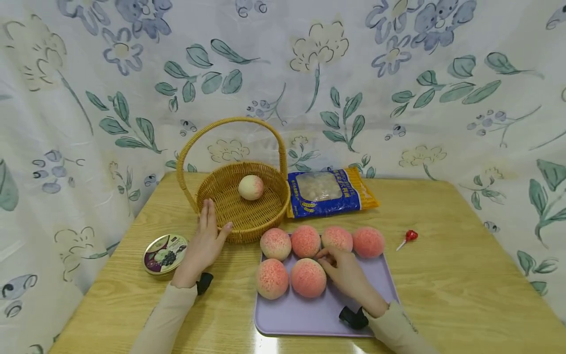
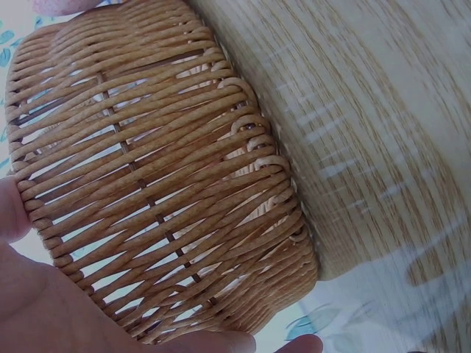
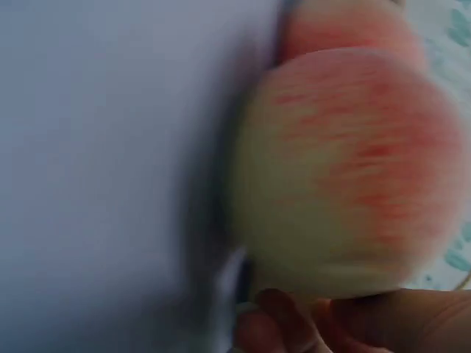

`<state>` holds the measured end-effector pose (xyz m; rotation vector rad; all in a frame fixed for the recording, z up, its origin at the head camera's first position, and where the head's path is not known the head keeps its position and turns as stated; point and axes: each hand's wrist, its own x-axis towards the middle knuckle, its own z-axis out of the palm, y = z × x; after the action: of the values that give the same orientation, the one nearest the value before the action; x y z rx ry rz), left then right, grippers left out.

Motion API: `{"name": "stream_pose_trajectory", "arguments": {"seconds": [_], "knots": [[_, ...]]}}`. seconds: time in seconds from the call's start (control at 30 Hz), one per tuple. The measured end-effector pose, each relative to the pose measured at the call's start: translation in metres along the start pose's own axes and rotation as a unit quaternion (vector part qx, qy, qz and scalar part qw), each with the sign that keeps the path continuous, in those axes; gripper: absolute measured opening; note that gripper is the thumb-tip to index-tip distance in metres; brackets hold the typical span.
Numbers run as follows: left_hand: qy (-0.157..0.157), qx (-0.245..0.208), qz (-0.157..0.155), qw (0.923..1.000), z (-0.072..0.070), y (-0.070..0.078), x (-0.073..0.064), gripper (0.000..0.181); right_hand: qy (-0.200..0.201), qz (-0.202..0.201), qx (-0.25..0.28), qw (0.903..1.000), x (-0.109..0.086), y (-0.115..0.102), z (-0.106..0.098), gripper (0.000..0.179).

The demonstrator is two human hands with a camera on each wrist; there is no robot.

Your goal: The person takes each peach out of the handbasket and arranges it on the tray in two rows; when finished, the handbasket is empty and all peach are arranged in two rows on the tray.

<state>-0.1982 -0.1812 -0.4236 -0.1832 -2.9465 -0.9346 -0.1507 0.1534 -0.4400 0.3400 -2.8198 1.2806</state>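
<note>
My left hand point(image 1: 205, 246) rests against the left front of a woven wicker basket point(image 1: 254, 231), fingers extended along its side and thumb near the rim. The left wrist view shows the basket's weave point(image 2: 162, 191) close up. Inside the basket sits one pale peach point(image 1: 251, 188). A lilac tray point(image 1: 300, 317) carries several pink peaches in two rows. My right hand point(image 1: 347, 273) is over the tray, its loosely bent fingertips at the right side of the front-row peach point(image 1: 308, 278). In the blurred right wrist view, those fingers point(image 3: 397, 316) meet that peach point(image 3: 353, 176).
A blue and yellow food packet point(image 1: 327, 191) lies behind the tray, beside the basket. To the left is a round tin point(image 1: 165, 254) with grapes pictured on its lid. A red lollipop point(image 1: 411, 235) lies right of the tray. A floral curtain point(image 1: 283, 73) hangs behind the table.
</note>
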Motion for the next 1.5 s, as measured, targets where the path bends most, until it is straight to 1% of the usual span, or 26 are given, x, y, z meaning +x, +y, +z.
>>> {"name": "stream_pose_trajectory", "arguments": {"seconds": [0.1,0.17,0.3,0.4,0.47,0.57,0.67,0.8,0.87,0.93,1.0,1.03,1.1,1.17,1.2,1.23,1.3,1.33,1.37,1.4,1.5], "knots": [[0.002,0.002,0.002,1.0,-0.002,-0.001,0.0,0.082,-0.038,-0.001,0.036,0.9986,0.008,-0.012,-0.013,0.012],[0.005,0.002,0.002,1.0,-0.002,-0.002,0.0,0.082,-0.066,0.002,0.068,0.9955,0.016,-0.022,-0.022,0.016],[0.011,0.002,0.005,0.9999,-0.002,-0.003,-0.002,0.082,-0.104,-0.002,0.102,0.9894,0.043,-0.042,-0.036,0.023],[0.015,0.0,0.007,0.9999,-0.001,-0.002,-0.003,0.081,-0.127,-0.012,0.149,0.9806,0.068,-0.055,-0.04,0.028],[0.017,-0.001,0.011,0.9998,-0.001,0.0,-0.003,0.08,-0.143,-0.023,0.191,0.9709,0.085,-0.064,-0.04,0.033],[0.022,-0.001,0.012,0.9997,-0.002,0.0,-0.005,0.079,-0.167,-0.043,0.244,0.9544,0.113,-0.076,-0.033,0.039],[0.027,0.0,0.012,0.9996,-0.001,-0.001,-0.005,0.08,-0.171,-0.065,0.269,0.9457,0.141,-0.087,-0.022,0.043],[0.029,-0.002,0.009,0.9995,0.0,-0.002,-0.004,0.081,-0.159,-0.065,0.288,0.9421,0.169,-0.097,-0.007,0.046],[0.029,-0.001,0.005,0.9996,0.001,-0.002,-0.004,0.081,-0.154,-0.066,0.306,0.9371,0.182,-0.102,0.002,0.047],[0.028,-0.001,0.0,0.9996,0.0,-0.001,-0.003,0.081,-0.143,-0.067,0.322,0.9334,0.195,-0.107,0.012,0.048],[0.027,0.0,-0.005,0.9996,0.0,-0.002,-0.003,0.081,-0.13,-0.07,0.332,0.9318,0.208,-0.111,0.025,0.049],[0.027,0.0,-0.006,0.9996,0.0,-0.001,-0.003,0.081,-0.121,-0.069,0.335,0.932,0.214,-0.112,0.031,0.05],[0.031,-0.001,-0.006,0.9995,0.0,0.0,-0.004,0.081,-0.104,-0.059,0.322,0.9391,0.224,-0.113,0.045,0.051],[0.034,-0.001,-0.007,0.9994,0.0,0.0,-0.005,0.081,-0.094,-0.045,0.302,0.9475,0.234,-0.111,0.059,0.052],[0.035,-0.001,-0.007,0.9994,-0.001,-0.001,-0.005,0.081,-0.091,-0.034,0.286,0.9532,0.237,-0.109,0.067,0.053],[0.033,-0.002,-0.006,0.9994,0.001,0.0,-0.005,0.081,-0.09,-0.015,0.267,0.9595,0.24,-0.105,0.073,0.053],[0.026,-0.004,-0.009,0.9996,0.004,0.0,-0.005,0.081,-0.1,0.007,0.213,0.9719,0.243,-0.097,0.083,0.056],[0.025,-0.001,-0.01,0.9997,0.005,-0.001,-0.005,0.08,-0.106,0.015,0.188,0.9764,0.244,-0.094,0.088,0.058],[0.024,-0.001,-0.011,0.9997,0.005,-0.001,-0.004,0.08,-0.113,0.021,0.161,0.9802,0.246,-0.091,0.091,0.06],[0.026,-0.001,-0.011,0.9996,0.005,-0.001,-0.004,0.08,-0.115,0.016,0.134,0.9842,0.246,-0.09,0.094,0.062],[0.03,0.0,-0.013,0.9995,0.004,-0.003,-0.002,0.08,-0.141,0.014,0.077,0.9869,0.248,-0.09,0.098,0.064]]}}
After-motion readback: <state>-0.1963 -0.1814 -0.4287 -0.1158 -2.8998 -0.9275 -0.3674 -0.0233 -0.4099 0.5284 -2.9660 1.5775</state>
